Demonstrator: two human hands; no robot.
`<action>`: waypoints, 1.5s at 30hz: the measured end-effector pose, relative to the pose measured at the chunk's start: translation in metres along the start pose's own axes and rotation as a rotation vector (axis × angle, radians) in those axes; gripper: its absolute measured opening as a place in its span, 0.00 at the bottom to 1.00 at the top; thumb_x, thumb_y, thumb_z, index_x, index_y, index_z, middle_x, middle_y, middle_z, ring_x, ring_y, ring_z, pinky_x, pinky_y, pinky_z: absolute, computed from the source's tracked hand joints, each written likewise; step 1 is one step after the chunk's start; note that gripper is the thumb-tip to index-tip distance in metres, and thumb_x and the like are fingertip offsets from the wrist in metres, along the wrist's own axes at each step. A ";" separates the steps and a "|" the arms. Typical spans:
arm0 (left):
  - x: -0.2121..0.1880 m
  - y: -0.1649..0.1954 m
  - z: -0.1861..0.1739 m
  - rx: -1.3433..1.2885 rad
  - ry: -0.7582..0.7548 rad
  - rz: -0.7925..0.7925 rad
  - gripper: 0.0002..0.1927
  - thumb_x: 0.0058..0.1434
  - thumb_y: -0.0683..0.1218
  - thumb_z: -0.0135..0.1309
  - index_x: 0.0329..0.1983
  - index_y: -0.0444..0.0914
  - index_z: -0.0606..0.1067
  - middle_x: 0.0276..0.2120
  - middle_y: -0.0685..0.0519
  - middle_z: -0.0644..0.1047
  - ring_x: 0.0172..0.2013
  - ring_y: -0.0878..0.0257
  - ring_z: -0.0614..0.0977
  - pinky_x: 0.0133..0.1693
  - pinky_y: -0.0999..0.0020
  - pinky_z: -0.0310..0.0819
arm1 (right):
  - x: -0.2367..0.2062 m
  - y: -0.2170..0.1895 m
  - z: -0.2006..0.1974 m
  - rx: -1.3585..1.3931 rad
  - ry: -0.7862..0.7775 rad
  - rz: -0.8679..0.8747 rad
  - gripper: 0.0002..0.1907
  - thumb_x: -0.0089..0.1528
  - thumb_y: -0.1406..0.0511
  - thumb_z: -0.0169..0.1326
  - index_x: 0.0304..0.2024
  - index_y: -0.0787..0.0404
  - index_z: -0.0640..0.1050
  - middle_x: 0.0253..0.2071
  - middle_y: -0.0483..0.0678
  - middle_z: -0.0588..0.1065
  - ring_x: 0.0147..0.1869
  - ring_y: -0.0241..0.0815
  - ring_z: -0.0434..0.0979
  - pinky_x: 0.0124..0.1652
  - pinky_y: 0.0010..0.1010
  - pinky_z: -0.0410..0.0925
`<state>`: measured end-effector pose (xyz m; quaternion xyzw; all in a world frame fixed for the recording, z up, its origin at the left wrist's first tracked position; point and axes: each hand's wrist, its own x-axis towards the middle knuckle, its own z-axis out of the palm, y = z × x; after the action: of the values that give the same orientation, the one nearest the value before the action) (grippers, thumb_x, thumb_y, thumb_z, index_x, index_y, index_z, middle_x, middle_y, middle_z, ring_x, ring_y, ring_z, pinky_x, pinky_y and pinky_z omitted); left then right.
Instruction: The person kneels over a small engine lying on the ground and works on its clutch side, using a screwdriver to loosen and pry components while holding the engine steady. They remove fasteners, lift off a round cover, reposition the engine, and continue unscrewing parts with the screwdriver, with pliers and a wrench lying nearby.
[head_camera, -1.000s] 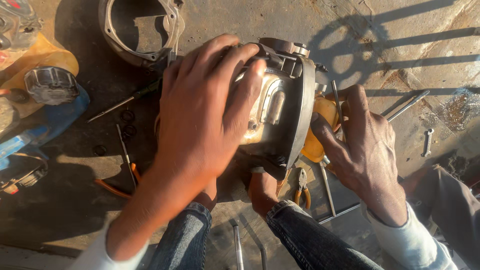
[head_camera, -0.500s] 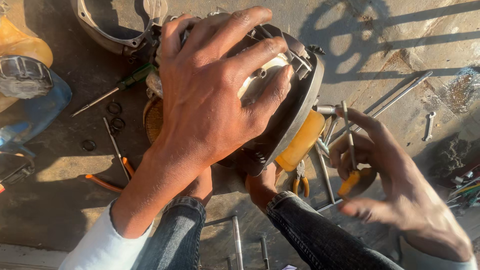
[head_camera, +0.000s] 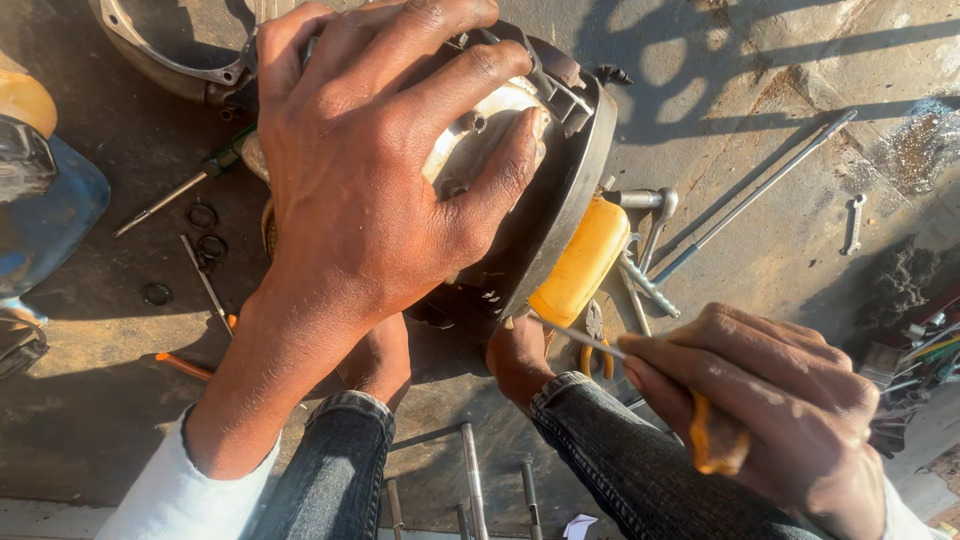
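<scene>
Head view: left hand (head_camera: 370, 190) fingers grip engine housing (head_camera: 545, 200); right hand (head_camera: 770, 400) holds screwdriver (head_camera: 700, 425).

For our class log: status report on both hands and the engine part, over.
Left hand gripping metal engine housing. Right hand holding yellow-handled screwdriver, tip toward housing. Loose rods on ground nearby.
</scene>
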<state>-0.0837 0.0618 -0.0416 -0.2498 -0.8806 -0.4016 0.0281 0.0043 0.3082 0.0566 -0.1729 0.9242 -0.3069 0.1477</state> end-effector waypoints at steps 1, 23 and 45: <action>-0.001 0.000 0.000 0.005 0.004 0.001 0.10 0.71 0.47 0.60 0.53 0.42 0.80 0.57 0.56 0.76 0.58 0.57 0.75 0.64 0.53 0.56 | 0.001 -0.001 0.003 -0.008 0.015 0.029 0.09 0.55 0.70 0.67 0.38 0.65 0.83 0.29 0.49 0.78 0.31 0.40 0.81 0.31 0.29 0.73; -0.009 -0.008 0.002 -0.032 0.079 -0.014 0.11 0.69 0.47 0.60 0.52 0.40 0.80 0.54 0.53 0.77 0.60 0.55 0.74 0.66 0.47 0.55 | 0.020 -0.021 0.018 -0.013 0.043 0.429 0.04 0.61 0.70 0.64 0.38 0.64 0.83 0.28 0.48 0.80 0.27 0.34 0.81 0.27 0.26 0.70; -0.006 -0.012 0.008 -0.038 0.238 -0.044 0.14 0.66 0.50 0.64 0.50 0.40 0.82 0.51 0.50 0.78 0.53 0.55 0.75 0.58 0.49 0.61 | 0.046 -0.050 0.004 -0.256 -0.559 0.993 0.20 0.66 0.60 0.55 0.61 0.47 0.82 0.28 0.52 0.78 0.29 0.43 0.78 0.28 0.37 0.73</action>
<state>-0.0824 0.0587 -0.0571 -0.1813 -0.8686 -0.4455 0.1191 -0.0237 0.2493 0.0770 0.1900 0.8503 -0.0297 0.4899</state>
